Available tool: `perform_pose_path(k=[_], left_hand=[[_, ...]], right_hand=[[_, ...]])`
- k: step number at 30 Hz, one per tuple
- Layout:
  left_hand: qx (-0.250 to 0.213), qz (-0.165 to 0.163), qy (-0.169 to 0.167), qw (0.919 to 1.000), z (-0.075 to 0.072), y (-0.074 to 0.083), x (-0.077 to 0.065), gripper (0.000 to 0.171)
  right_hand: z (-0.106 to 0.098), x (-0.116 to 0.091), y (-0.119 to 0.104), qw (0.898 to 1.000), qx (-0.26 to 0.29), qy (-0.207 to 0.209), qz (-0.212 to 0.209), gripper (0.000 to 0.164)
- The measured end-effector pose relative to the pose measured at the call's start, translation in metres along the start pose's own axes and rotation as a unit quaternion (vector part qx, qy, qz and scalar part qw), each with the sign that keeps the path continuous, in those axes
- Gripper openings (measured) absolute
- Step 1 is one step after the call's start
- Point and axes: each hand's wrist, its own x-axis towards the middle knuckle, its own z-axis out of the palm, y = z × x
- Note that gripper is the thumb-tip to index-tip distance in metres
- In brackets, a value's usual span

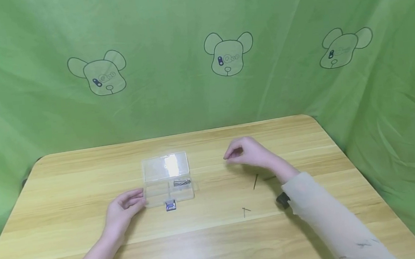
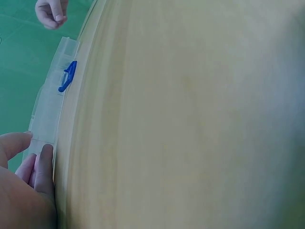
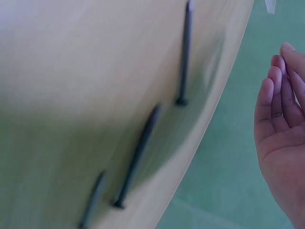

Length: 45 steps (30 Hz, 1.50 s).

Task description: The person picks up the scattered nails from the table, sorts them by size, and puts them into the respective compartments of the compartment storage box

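Observation:
A clear plastic compartment box (image 1: 158, 198) with its lid (image 1: 158, 168) raised stands left of the table's middle. Its blue latch (image 1: 170, 205) faces the front. Several nails (image 1: 182, 183) lie in the right-hand compartment. At the left end of the box, my left hand (image 1: 122, 211) grips the edge between thumb and fingers. My right hand (image 1: 248, 152) hovers right of the box, thumb close to the index fingertip, and no object shows between them. Loose dark nails (image 3: 138, 155) with flat heads lie below that hand, one nail (image 1: 255, 182) just in front of it.
Two smaller nails (image 1: 244, 212) lie together nearer the front of the wooden table (image 1: 211, 246). A green curtain (image 1: 174, 99) with bear-head drawings hangs behind the table's far edge and along its sides. A dark wrist strap piece (image 1: 283, 200) sits at the right sleeve.

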Motion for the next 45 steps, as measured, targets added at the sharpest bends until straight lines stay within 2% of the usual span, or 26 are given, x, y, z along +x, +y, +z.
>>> perform_pose_path(k=[6, 10, 26, 34, 45], left_hand=[[-0.006, 0.000, 0.000, 1.0000, 0.000, 0.000, 0.000, 0.051], [-0.006, 0.001, -0.001, 1.0000, 0.000, 0.000, 0.000, 0.051], [-0.009, 0.006, -0.001, 0.9999, 0.000, 0.000, 0.000, 0.051], [-0.008, 0.004, -0.001, 1.0000, 0.000, -0.001, 0.000, 0.051], [-0.010, -0.002, -0.003, 0.9999, 0.000, -0.002, 0.001, 0.051]], right_hand=[[-0.008, -0.014, 0.011, 1.000, 0.017, 0.004, 0.025, 0.013], [-0.013, -0.023, 0.018, 0.999, 0.023, 0.001, 0.026, 0.012], [-0.024, -0.057, 0.043, 0.997, 0.031, -0.044, 0.059, 0.017], [-0.026, -0.064, 0.050, 0.994, 0.036, -0.065, 0.075, 0.018], [-0.028, -0.065, 0.054, 0.993, 0.033, -0.090, 0.062, 0.019]])
